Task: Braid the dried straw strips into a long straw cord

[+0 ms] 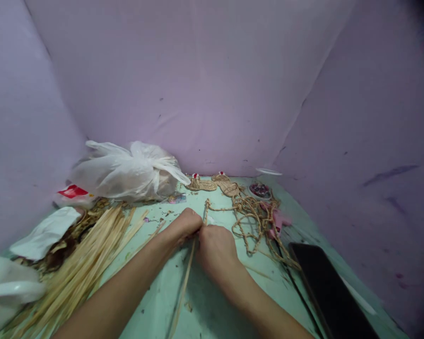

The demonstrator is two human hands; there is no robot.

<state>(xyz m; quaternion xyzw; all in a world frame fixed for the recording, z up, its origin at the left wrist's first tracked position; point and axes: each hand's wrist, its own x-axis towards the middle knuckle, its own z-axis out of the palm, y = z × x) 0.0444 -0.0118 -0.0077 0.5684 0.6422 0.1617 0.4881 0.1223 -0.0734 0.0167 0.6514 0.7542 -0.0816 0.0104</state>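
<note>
My left hand [190, 221] and my right hand [216, 242] are close together over the middle of the green surface, both with fingers closed. Between them they grip a twisted straw cord [207, 214]; its loose pale strand [184, 282] trails down toward me. From the far end of the grip the cord bends right and runs into a tangled heap of braided cord [252, 219]. My fingertips are largely hidden behind the backs of the hands.
Pale straw strips [88, 249] lie in a bundle at left, near a white mug [10, 287] and a tied plastic bag [134, 172]. Small woven slippers [203, 184] sit by the wall. At right are a pink glue gun [278, 222], a bead dish [260, 190] and a black phone [328, 287].
</note>
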